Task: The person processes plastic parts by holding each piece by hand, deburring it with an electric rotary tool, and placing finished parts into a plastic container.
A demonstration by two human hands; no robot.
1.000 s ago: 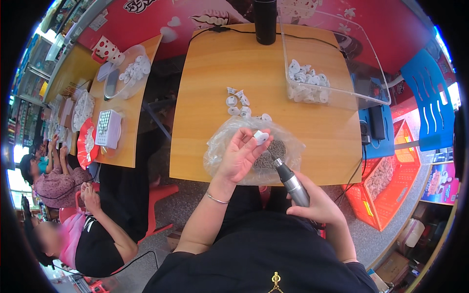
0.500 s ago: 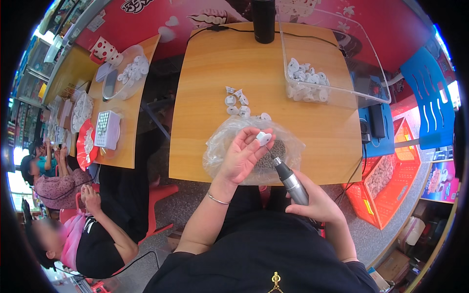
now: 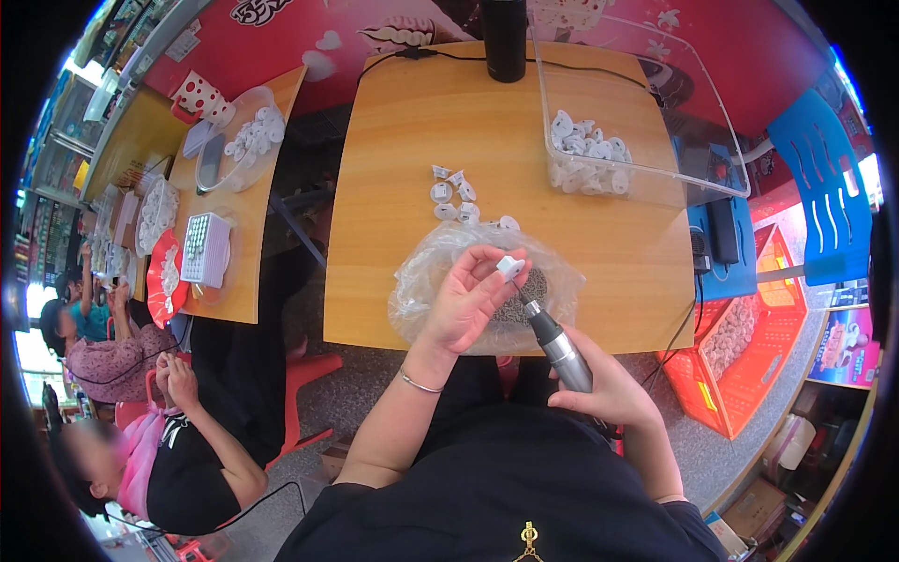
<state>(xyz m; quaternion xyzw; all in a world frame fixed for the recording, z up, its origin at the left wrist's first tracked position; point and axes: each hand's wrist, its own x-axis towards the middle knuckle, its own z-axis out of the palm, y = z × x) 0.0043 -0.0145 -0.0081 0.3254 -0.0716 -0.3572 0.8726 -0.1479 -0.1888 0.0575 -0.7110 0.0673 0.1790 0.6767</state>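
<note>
My left hand pinches a small white plastic part between thumb and fingers, above a clear plastic bag. Inside the bag lies a heap of tiny grey metal pieces, probably screws. Wrapped around a silver and black electric screwdriver, my right hand points its thin bit up toward the white part. Whether the bit touches the part is too small to tell. Several similar white parts are scattered on the table just beyond the bag.
On the wooden table stand a black cylinder and a clear bin of white parts. An orange crate is at the right. People sit at a second table on the left; a pink-collared co-worker is nearest.
The white part in my left hand has turned and shifted slightly. The screwdriver stays almost in place. At left, the nearest co-worker's hands have moved a little.
</note>
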